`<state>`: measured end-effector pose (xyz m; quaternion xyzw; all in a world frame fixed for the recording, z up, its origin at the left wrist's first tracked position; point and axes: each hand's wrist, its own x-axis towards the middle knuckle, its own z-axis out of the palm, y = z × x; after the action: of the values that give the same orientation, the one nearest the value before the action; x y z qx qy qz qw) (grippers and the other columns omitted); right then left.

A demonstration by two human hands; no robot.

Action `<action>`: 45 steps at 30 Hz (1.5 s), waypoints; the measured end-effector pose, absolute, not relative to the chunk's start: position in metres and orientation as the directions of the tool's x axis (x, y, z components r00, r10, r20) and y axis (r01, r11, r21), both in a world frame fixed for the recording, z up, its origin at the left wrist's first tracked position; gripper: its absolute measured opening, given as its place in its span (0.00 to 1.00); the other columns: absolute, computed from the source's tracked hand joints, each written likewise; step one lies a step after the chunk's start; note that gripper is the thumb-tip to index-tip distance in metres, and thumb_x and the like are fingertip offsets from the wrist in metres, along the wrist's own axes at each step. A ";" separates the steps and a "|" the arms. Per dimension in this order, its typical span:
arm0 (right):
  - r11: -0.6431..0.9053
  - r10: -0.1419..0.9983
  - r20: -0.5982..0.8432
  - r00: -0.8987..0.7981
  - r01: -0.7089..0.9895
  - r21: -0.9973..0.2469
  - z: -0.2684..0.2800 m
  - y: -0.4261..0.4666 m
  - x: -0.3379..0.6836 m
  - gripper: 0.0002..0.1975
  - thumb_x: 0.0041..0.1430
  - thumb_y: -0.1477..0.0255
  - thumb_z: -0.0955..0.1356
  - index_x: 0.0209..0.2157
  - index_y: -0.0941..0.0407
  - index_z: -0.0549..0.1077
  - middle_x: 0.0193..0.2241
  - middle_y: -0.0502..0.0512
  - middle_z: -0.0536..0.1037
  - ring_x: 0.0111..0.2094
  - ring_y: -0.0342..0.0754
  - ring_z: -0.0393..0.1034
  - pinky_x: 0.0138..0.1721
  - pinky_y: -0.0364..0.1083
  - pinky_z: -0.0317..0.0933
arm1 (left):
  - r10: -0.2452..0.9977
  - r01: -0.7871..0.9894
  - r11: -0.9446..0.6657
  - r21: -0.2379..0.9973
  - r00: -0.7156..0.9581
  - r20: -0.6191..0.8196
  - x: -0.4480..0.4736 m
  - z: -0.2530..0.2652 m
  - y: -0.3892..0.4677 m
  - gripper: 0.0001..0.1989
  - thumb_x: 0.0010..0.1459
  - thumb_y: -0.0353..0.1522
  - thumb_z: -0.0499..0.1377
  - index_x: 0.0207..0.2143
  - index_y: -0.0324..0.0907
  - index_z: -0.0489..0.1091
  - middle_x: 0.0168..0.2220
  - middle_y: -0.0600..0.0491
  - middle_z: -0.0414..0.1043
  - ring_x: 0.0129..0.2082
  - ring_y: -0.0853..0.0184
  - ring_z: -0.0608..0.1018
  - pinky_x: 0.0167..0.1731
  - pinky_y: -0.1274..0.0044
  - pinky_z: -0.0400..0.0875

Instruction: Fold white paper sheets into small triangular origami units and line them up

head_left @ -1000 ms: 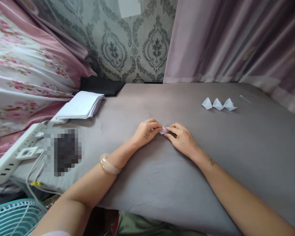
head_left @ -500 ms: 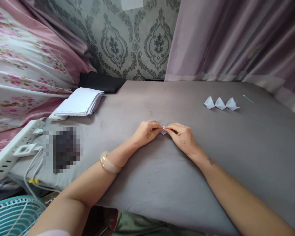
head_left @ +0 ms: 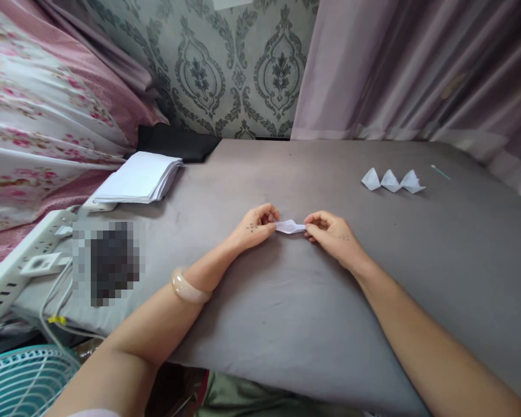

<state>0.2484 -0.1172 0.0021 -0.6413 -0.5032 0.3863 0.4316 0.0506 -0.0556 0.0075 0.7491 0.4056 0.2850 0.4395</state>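
Note:
A small white folded paper boat [head_left: 290,226] is stretched between my two hands above the grey cloth-covered table. My left hand [head_left: 259,225] pinches its left tip between thumb and fingers. At the other tip my right hand [head_left: 329,233] pinches in the same way, with the fingers curled. The paper's pointed middle shows between them, and its two ends are hidden by my fingertips. Farther back on the right stand three white folded paper boats: a left one [head_left: 371,180], a middle one [head_left: 391,181] and a right one [head_left: 412,182].
A stack of white paper [head_left: 139,176] lies at the back left, by a black folded cloth [head_left: 178,143]. Along the left edge runs a white power strip [head_left: 30,260] with cables. A cotton swab [head_left: 441,172] lies at the far right. A turquoise fan [head_left: 26,379] stands below the left edge.
My hands have moved apart, left and right. The small paper between them, mostly covered before, is now drawn out wide into a long pointed shape. The three other boats stay put.

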 end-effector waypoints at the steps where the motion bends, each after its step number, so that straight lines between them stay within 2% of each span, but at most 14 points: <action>1: -0.147 0.975 -0.090 0.204 0.281 -0.948 0.003 -0.117 0.248 0.07 0.45 0.71 0.67 0.30 0.56 0.71 0.23 0.49 0.75 0.24 0.43 0.68 0.27 0.42 0.62 | 0.857 0.361 -0.272 0.892 0.513 0.053 0.051 0.007 -0.056 0.11 0.45 0.24 0.52 0.31 0.39 0.70 0.24 0.59 0.62 0.22 0.75 0.62 0.23 0.82 0.56; 3: -0.178 0.970 -0.123 0.210 0.269 -0.947 0.007 -0.116 0.248 0.07 0.43 0.73 0.66 0.29 0.55 0.70 0.20 0.47 0.72 0.22 0.41 0.65 0.24 0.41 0.59 | 0.857 0.386 -0.268 0.883 0.514 0.036 0.051 0.008 -0.056 0.12 0.45 0.25 0.51 0.30 0.38 0.72 0.23 0.58 0.62 0.23 0.74 0.62 0.23 0.81 0.56; 6: -0.170 0.978 -0.110 0.179 0.365 -0.915 0.012 -0.117 0.247 0.10 0.45 0.73 0.64 0.30 0.56 0.74 0.19 0.47 0.71 0.21 0.41 0.63 0.22 0.41 0.57 | 0.862 0.424 -0.297 0.856 0.505 0.049 0.051 0.008 -0.056 0.15 0.47 0.25 0.51 0.31 0.38 0.76 0.29 0.54 0.67 0.25 0.73 0.65 0.25 0.81 0.59; 9: -0.080 0.991 -0.008 0.136 0.533 -0.843 0.013 -0.119 0.246 0.15 0.49 0.74 0.62 0.32 0.55 0.80 0.26 0.52 0.76 0.23 0.42 0.66 0.26 0.43 0.60 | 0.867 0.447 -0.326 0.833 0.493 0.075 0.051 0.007 -0.058 0.16 0.47 0.25 0.51 0.32 0.39 0.79 0.33 0.52 0.70 0.26 0.72 0.68 0.26 0.80 0.62; 12: 0.041 0.986 0.141 0.093 0.678 -0.734 0.011 -0.122 0.243 0.17 0.52 0.77 0.62 0.34 0.53 0.81 0.36 0.54 0.78 0.29 0.43 0.70 0.34 0.44 0.64 | 0.864 0.465 -0.388 0.796 0.484 0.138 0.053 0.005 -0.060 0.17 0.47 0.24 0.52 0.34 0.40 0.79 0.34 0.51 0.72 0.26 0.72 0.69 0.27 0.80 0.65; 16: 0.118 0.971 0.240 0.017 0.835 -0.538 0.010 -0.127 0.239 0.19 0.54 0.78 0.61 0.40 0.53 0.81 0.37 0.55 0.77 0.31 0.45 0.71 0.36 0.45 0.64 | 0.856 0.521 -0.456 0.721 0.479 0.195 0.055 0.005 -0.062 0.17 0.50 0.25 0.53 0.36 0.40 0.80 0.32 0.51 0.73 0.25 0.72 0.70 0.29 0.78 0.67; 21: 0.235 0.967 0.188 -0.174 0.895 -0.380 0.016 -0.136 0.243 0.21 0.56 0.80 0.61 0.46 0.53 0.77 0.40 0.55 0.76 0.37 0.47 0.71 0.39 0.45 0.63 | 0.851 0.589 -0.484 0.647 0.490 0.190 0.056 0.008 -0.062 0.12 0.56 0.31 0.55 0.35 0.41 0.79 0.34 0.50 0.76 0.28 0.69 0.74 0.32 0.76 0.68; 24: 0.276 0.956 0.172 -0.236 0.924 -0.263 0.018 -0.140 0.244 0.18 0.60 0.78 0.61 0.46 0.53 0.76 0.41 0.56 0.76 0.39 0.49 0.71 0.37 0.46 0.61 | 0.856 0.610 -0.474 0.634 0.487 0.171 0.058 0.009 -0.061 0.13 0.57 0.39 0.57 0.33 0.42 0.79 0.34 0.50 0.76 0.29 0.67 0.75 0.32 0.75 0.68; 27: 0.303 0.941 0.206 -0.270 0.940 -0.154 0.018 -0.142 0.244 0.15 0.64 0.77 0.60 0.44 0.54 0.76 0.40 0.58 0.77 0.39 0.50 0.71 0.33 0.46 0.58 | 0.854 0.612 -0.479 0.630 0.490 0.173 0.059 0.009 -0.061 0.14 0.57 0.41 0.59 0.34 0.41 0.78 0.33 0.50 0.76 0.29 0.67 0.75 0.32 0.76 0.68; 31: 0.312 0.932 0.235 -0.276 0.941 -0.134 0.015 -0.141 0.245 0.14 0.65 0.77 0.60 0.41 0.53 0.76 0.36 0.55 0.78 0.37 0.49 0.71 0.31 0.46 0.56 | 0.833 0.588 -0.511 0.627 0.520 0.190 0.058 0.008 -0.060 0.13 0.59 0.40 0.58 0.34 0.42 0.78 0.34 0.50 0.76 0.29 0.68 0.75 0.32 0.77 0.68; 35: 0.349 0.925 0.215 -0.314 0.925 -0.148 0.015 -0.140 0.246 0.14 0.64 0.75 0.62 0.44 0.49 0.76 0.37 0.54 0.77 0.38 0.49 0.70 0.28 0.46 0.55 | 0.808 0.565 -0.544 0.620 0.551 0.208 0.057 0.007 -0.061 0.13 0.61 0.39 0.56 0.35 0.42 0.78 0.35 0.50 0.75 0.30 0.69 0.74 0.32 0.77 0.68; 39: 0.381 0.920 0.180 -0.347 0.900 -0.211 0.017 -0.141 0.246 0.16 0.63 0.77 0.62 0.43 0.46 0.78 0.39 0.53 0.75 0.38 0.48 0.69 0.30 0.45 0.57 | 0.809 0.570 -0.542 0.617 0.552 0.200 0.057 0.008 -0.061 0.13 0.61 0.38 0.56 0.35 0.42 0.78 0.35 0.50 0.76 0.30 0.69 0.75 0.32 0.77 0.68; 45: 0.351 0.936 0.111 -0.333 0.905 -0.243 0.021 -0.143 0.245 0.17 0.61 0.76 0.62 0.44 0.49 0.79 0.41 0.55 0.74 0.39 0.49 0.69 0.34 0.46 0.60 | 0.796 0.529 -0.541 0.654 0.573 0.195 0.053 0.007 -0.060 0.12 0.59 0.37 0.58 0.37 0.40 0.77 0.35 0.50 0.76 0.29 0.69 0.74 0.32 0.77 0.69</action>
<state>0.2453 -0.1433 0.0210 -0.5657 -0.8136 0.0684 0.1160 0.0532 -0.0597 0.0071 0.8433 0.3928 0.2433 0.2746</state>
